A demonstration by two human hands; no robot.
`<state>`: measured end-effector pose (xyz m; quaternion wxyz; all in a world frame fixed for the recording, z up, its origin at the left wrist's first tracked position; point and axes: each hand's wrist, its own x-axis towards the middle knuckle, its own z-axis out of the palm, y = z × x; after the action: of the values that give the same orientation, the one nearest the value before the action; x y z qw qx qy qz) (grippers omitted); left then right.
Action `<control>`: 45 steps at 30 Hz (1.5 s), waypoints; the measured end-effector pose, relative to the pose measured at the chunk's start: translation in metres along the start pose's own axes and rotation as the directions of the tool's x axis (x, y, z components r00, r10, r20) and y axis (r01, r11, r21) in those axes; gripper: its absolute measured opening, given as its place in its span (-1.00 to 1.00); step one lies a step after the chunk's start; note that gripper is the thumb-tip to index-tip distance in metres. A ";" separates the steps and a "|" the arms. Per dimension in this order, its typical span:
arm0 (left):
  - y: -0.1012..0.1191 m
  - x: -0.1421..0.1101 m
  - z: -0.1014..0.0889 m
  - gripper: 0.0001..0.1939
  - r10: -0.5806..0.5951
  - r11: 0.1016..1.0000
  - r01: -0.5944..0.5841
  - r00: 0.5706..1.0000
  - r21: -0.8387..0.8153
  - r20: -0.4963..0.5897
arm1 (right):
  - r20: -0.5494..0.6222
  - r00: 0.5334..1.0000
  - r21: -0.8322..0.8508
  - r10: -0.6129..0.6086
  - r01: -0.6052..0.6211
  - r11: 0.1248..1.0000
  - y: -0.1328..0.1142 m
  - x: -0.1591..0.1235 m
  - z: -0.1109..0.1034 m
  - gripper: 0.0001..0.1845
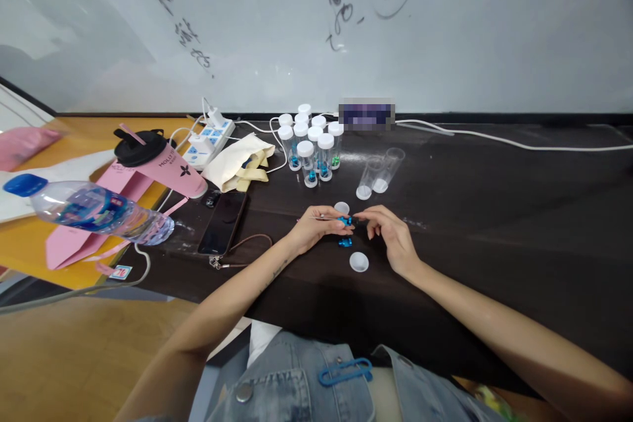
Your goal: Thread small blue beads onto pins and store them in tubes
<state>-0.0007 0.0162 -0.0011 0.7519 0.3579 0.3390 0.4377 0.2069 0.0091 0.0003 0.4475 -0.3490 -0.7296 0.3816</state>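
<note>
Just beyond a round white cap (359,262) on the dark worktop (494,231) lies a small shiny blue piece (345,242). Farther beyond the cap, the left hand (315,227) pinches a second blue piece (345,221); right of the cap hangs the right hand (393,241), its grip impossible to tell. White-capped clear cylindrical tubes (306,163) stand well beyond the cap.

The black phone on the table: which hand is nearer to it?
The left hand. It is to the right of the phone, holding a small blue piece; the right hand is farther right, beyond that piece.
</note>
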 end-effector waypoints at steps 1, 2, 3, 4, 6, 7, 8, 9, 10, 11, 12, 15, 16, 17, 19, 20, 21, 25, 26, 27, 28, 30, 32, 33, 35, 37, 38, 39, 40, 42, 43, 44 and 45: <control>0.000 0.000 0.000 -0.65 -0.001 1.000 0.001 1.000 0.001 -0.006 | -0.003 1.000 -0.002 0.001 -0.001 1.000 0.000 0.000 0.000 -0.38; 0.001 0.000 0.001 -0.64 -0.003 1.000 0.003 1.000 0.000 -0.010 | -0.004 1.000 -0.002 0.001 -0.001 1.000 0.000 0.000 0.000 -0.38; 0.001 0.000 0.001 -0.64 -0.005 1.000 0.005 1.000 -0.001 -0.014 | -0.004 1.000 -0.001 0.000 0.000 1.000 0.000 0.000 0.000 -0.38; 0.001 0.000 0.001 -0.64 -0.007 1.000 0.007 1.000 -0.003 -0.016 | -0.003 1.000 0.001 -0.002 0.002 1.000 0.001 0.000 0.000 -0.38; 0.001 0.000 0.002 -0.65 -0.009 1.000 0.009 1.000 -0.008 -0.015 | 0.000 1.000 0.006 -0.004 0.004 1.000 0.001 0.000 0.000 -0.39; 0.001 0.000 0.002 -0.65 -0.006 1.000 0.005 1.000 -0.012 -0.014 | 0.000 1.000 0.007 -0.004 0.004 1.000 0.002 0.000 0.000 -0.39; 0.001 0.000 0.002 -0.66 -0.001 1.000 0.001 1.000 -0.016 -0.011 | 0.000 1.000 0.008 -0.004 0.004 1.000 0.002 0.000 0.000 -0.39; 0.001 0.000 0.002 -0.67 0.002 1.000 -0.002 1.000 -0.019 -0.008 | 0.001 1.000 0.009 -0.004 0.004 1.000 0.002 0.000 0.000 -0.39; 0.000 0.000 0.002 -0.67 0.004 1.000 -0.004 1.000 -0.020 -0.005 | 0.002 1.000 0.010 -0.004 0.004 1.000 0.002 0.000 0.000 -0.39; 0.000 0.000 0.001 -0.67 0.006 1.000 -0.006 1.000 -0.019 -0.003 | 0.004 1.000 0.012 -0.004 0.004 1.000 0.002 0.000 0.000 -0.39; 0.000 0.000 0.001 -0.66 0.006 1.000 -0.006 1.000 -0.018 -0.003 | 0.006 1.000 0.013 -0.004 0.004 1.000 0.002 0.000 0.000 -0.39; 0.000 0.000 0.000 -0.66 0.002 1.000 -0.002 1.000 -0.014 -0.007 | 0.005 1.000 0.011 0.002 -0.002 1.000 0.002 0.000 0.000 -0.38; 0.000 0.000 0.000 -0.66 -0.001 1.000 0.001 1.000 -0.013 -0.008 | 0.005 1.000 0.010 0.005 -0.005 1.000 0.002 0.000 0.000 -0.38; 0.001 0.000 0.000 -0.65 -0.005 1.000 0.005 1.000 -0.011 -0.008 | 0.008 1.000 0.008 0.007 -0.007 1.000 0.002 0.000 0.000 -0.38; 0.001 0.000 0.000 -0.64 -0.015 1.000 0.015 1.000 -0.004 -0.010 | 0.016 1.000 0.004 0.009 -0.009 1.000 0.001 0.000 0.000 -0.38; 0.001 0.000 0.001 -0.64 -0.019 1.000 0.019 1.000 -0.002 -0.013 | 0.017 1.000 0.000 0.007 -0.007 1.000 0.001 0.001 0.000 -0.37; 0.001 0.000 0.001 -0.64 -0.021 1.000 0.021 1.000 -0.006 -0.016 | 0.014 1.000 -0.004 0.005 -0.005 1.000 0.001 0.001 0.000 -0.37; 0.001 0.001 0.002 -0.62 -0.046 0.999 0.045 0.999 -0.017 -0.016 | -0.008 1.000 -0.032 0.002 -0.003 0.999 0.002 0.002 -0.002 -0.40; 0.001 0.002 0.002 -0.62 -0.052 0.999 0.052 0.999 -0.011 -0.013 | -0.014 1.000 -0.036 0.012 -0.013 0.999 0.003 0.003 -0.003 -0.42; 0.001 0.002 0.001 -0.62 -0.056 0.998 0.056 0.998 -0.006 -0.010 | -0.018 1.000 -0.037 0.010 -0.011 0.999 0.004 0.003 -0.003 -0.42; 0.000 0.002 0.001 -0.62 -0.066 0.998 0.066 0.998 -0.004 -0.004 | -0.016 1.000 -0.037 0.000 0.000 0.999 0.005 0.002 -0.003 -0.40; 0.000 0.001 0.000 -0.61 -0.077 0.997 0.077 0.997 0.002 0.009 | -0.022 1.000 -0.034 -0.007 0.006 0.999 0.006 0.001 -0.002 -0.41; -0.001 -0.001 0.000 -0.64 -0.075 0.997 0.075 0.997 0.008 -0.001 | -0.005 1.000 -0.030 -0.012 0.012 0.999 0.006 0.000 -0.002 -0.44; -0.001 -0.002 0.000 -0.65 -0.078 0.997 0.078 0.997 0.022 -0.008 | 0.003 1.000 -0.034 -0.025 0.025 0.999 0.006 -0.001 -0.002 -0.44; -0.001 -0.004 0.001 -0.66 -0.075 0.996 0.076 0.997 0.049 -0.013 | 0.000 0.998 -0.050 -0.056 0.056 0.997 0.005 -0.003 -0.001 -0.43; -0.001 -0.005 0.002 -0.66 -0.063 0.996 0.063 0.998 0.065 -0.007 | 0.017 0.997 -0.062 -0.072 0.073 0.995 0.005 -0.003 -0.001 -0.42; -0.001 -0.005 0.002 -0.66 -0.053 0.997 0.053 0.999 0.062 -0.009 | 0.027 0.997 -0.066 -0.068 0.069 0.995 0.005 -0.004 -0.001 -0.42; -0.001 -0.004 0.002 -0.67 -0.045 0.997 0.046 0.999 0.056 -0.017 | 0.029 0.998 -0.066 -0.064 0.065 0.996 0.005 -0.004 -0.001 -0.42; -0.001 -0.004 0.003 -0.68 -0.043 0.998 0.044 0.999 0.050 -0.020 | 0.031 0.998 -0.063 -0.057 0.059 0.996 0.004 -0.004 0.000 -0.42; -0.001 -0.004 0.003 -0.68 -0.047 0.998 0.048 0.999 0.037 -0.025 | 0.030 0.998 -0.055 -0.050 0.051 0.997 0.003 -0.003 0.000 -0.42; 0.000 -0.004 0.003 -0.68 -0.051 0.998 0.052 0.998 0.033 -0.024 | 0.034 0.998 -0.054 -0.048 0.050 0.997 0.003 -0.003 0.000 -0.42; -0.001 -0.004 0.003 -0.68 -0.059 0.998 0.059 0.998 0.032 -0.021 | 0.035 0.998 -0.058 -0.051 0.053 0.997 0.002 -0.003 0.000 -0.42; -0.001 -0.004 0.003 -0.68 -0.060 0.998 0.061 0.998 0.034 -0.025 | 0.038 0.998 -0.065 -0.050 0.053 0.997 0.002 -0.003 0.000 -0.42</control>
<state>0.0005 0.0118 0.0005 0.7543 0.3553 0.3664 0.4130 0.2088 0.0072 -0.0022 0.4322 -0.3376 -0.7585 0.3521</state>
